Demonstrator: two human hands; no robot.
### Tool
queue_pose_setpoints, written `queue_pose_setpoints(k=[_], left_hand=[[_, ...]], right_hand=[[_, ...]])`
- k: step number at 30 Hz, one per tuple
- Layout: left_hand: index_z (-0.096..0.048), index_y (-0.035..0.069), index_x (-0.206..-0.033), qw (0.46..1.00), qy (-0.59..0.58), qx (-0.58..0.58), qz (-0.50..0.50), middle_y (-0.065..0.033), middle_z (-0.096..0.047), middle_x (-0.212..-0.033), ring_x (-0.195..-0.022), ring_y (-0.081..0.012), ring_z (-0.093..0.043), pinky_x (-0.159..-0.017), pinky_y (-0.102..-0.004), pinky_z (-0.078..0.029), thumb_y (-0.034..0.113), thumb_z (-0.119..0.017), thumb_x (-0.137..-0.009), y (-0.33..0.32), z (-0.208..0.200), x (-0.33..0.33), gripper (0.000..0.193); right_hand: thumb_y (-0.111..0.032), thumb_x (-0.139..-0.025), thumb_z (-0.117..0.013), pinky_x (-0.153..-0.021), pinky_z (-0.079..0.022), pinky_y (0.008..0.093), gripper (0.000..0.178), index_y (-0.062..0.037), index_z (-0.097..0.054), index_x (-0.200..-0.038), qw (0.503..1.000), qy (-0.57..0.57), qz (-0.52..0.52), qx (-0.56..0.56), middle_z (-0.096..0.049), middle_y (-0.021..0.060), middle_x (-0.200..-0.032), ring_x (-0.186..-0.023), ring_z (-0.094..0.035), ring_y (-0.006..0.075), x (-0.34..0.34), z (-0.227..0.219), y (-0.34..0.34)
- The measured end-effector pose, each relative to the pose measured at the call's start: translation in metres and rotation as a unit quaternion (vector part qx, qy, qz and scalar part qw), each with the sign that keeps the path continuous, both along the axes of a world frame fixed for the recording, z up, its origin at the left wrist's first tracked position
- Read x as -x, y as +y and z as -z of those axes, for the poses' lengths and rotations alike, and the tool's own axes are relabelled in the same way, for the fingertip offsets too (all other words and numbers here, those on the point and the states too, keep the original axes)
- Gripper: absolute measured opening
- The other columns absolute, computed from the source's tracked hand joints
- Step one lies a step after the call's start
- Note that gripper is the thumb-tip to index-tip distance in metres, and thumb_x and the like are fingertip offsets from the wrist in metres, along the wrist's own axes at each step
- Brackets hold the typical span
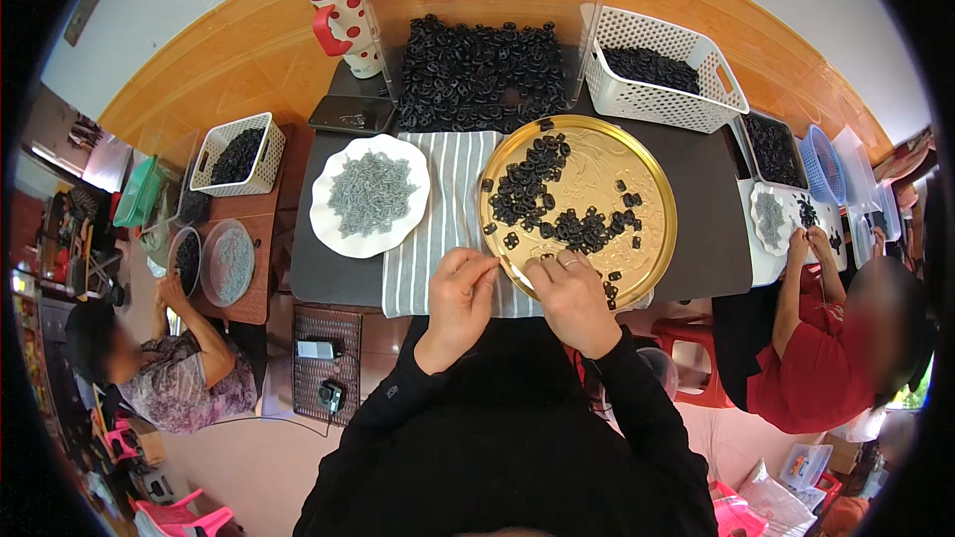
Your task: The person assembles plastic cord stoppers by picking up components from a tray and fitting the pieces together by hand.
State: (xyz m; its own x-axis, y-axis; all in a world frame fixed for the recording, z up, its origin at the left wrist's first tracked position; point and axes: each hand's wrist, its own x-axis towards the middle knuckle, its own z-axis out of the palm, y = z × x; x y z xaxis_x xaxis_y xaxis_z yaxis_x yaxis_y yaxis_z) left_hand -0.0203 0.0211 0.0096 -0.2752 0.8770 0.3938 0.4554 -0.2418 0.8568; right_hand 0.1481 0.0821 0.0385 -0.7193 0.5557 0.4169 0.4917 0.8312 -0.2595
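My left hand is pinched closed over the near edge of a striped cloth, by the rim of a round gold tray. What its fingertips hold is too small to make out. Beside it, my right hand curls with fingers pressed together at the tray's near rim; whatever it grips is hidden. Small black oval plastic pieces lie in loose heaps on the tray, some right by my right hand. To the left, a white scalloped plate carries a pile of small grey pieces.
A clear bin of black pieces stands at the back, beside a white basket, a dark phone and a red-lidded cup. Two people sit at side tables, one at left, one at right.
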Motion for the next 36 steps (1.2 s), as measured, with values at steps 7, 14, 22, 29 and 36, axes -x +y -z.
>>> queue_pose_setpoints(k=[7, 14, 22, 29, 36], left_hand=[[-0.065, -0.004, -0.095, 1.0, 0.009, -0.01, 0.025, -0.0105, -0.057, -0.086, -0.068, -0.0155, -0.055, -0.058, -0.0244, -0.044, -0.005, -0.06, -0.083, -0.002, 0.003, 0.002, 0.013], [-0.066, -0.004, -0.097, 0.994, -0.061, -0.007, 0.088, -0.0111, -0.059, -0.088, -0.069, -0.0155, -0.057, -0.058, -0.0246, -0.044, -0.003, -0.06, -0.084, -0.001, -0.004, -0.009, 0.013], [-0.064, -0.005, -0.096, 0.987, -0.05, 0.025, 0.15, -0.0106, -0.059, -0.086, -0.067, -0.0155, -0.057, -0.058, -0.0244, -0.045, -0.002, -0.059, -0.085, 0.013, -0.003, -0.023, 0.012], [-0.063, -0.005, -0.094, 0.99, 0.019, -0.007, 0.138, -0.013, -0.058, -0.085, -0.071, -0.0236, -0.059, -0.061, -0.03, -0.048, -0.008, -0.06, -0.079, 0.013, -0.011, -0.031, 0.016], [-0.062, -0.006, -0.093, 0.984, 0.131, -0.081, 0.094, -0.0151, -0.054, -0.082, -0.075, -0.0324, -0.056, -0.064, -0.0383, -0.047, -0.01, -0.058, -0.072, 0.015, -0.012, -0.039, 0.021]], right_hand=[[0.0, -0.071, -0.057, -0.066, -0.045, 0.0382, 0.021, 0.0006, -0.056, -0.092, 0.998, -0.053, -0.005, 0.03, -0.056, 0.0139, -0.08, -0.073, -0.055, 0.0299, 0.002, 0.007, 0.011], [0.013, -0.081, -0.051, -0.063, -0.041, 0.0222, 0.036, -0.002, -0.051, -0.114, 0.884, 0.235, 0.024, 0.404, -0.051, 0.0039, -0.079, -0.07, -0.05, 0.0102, -0.015, 0.012, 0.002], [0.013, -0.081, -0.053, -0.062, -0.043, 0.0231, 0.036, -0.002, -0.051, -0.113, 0.892, 0.285, 0.015, 0.352, -0.053, 0.0039, -0.078, -0.069, -0.052, 0.0102, -0.012, 0.014, -0.004], [0.013, -0.08, -0.055, -0.063, -0.044, 0.0235, 0.034, -0.0015, -0.053, -0.11, 0.871, 0.329, 0.031, 0.363, -0.056, 0.0054, -0.079, -0.069, -0.055, 0.0112, -0.015, 0.022, -0.005], [0.009, -0.082, -0.057, -0.067, -0.045, 0.0212, 0.027, -0.0005, -0.056, -0.107, 0.802, 0.412, 0.043, 0.43, -0.059, 0.0016, -0.081, -0.073, -0.054, 0.0066, -0.013, 0.03, -0.007]])
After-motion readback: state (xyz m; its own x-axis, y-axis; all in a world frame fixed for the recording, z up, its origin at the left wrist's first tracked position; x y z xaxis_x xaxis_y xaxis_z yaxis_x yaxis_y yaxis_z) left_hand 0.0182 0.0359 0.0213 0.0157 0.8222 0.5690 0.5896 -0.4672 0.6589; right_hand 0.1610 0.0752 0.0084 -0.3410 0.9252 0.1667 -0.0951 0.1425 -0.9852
